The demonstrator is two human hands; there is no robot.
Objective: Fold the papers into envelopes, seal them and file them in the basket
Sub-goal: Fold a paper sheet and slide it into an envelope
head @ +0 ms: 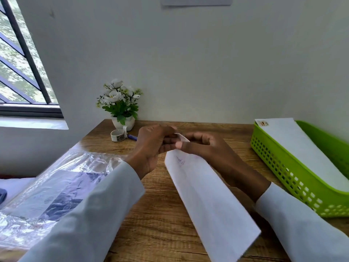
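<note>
Far left of frame: plastic-wrapped paper pack (56, 186) lies on the wooden desk (156, 214), prob. the supply of sheets, parked w/in easy reach of the left sleeve. Upper centre-left, by the wall: flower pot (123, 122), then a sticker roll (118, 135) w/ a loose tail and a blue pen (132, 137) just beside it, set back out of the work area but reachable for sealing. Centre: left hand (151, 146) and right hand (200, 144) meet over the top end of the folded envelope (207, 195); fingers of both curled, pinching one small white sticker piece (181, 138) between them, prob. peeling it to seal the flap. The envelope lies flat on the desk, running from centre to lower right, under the right forearm, which looks to pin it. Right of frame: green basket (283, 176) holds at least one finished envelope (298, 148) w/ a sticker at its top corner, leaning lengthwise inside; can't tell if more lie under it.
</note>
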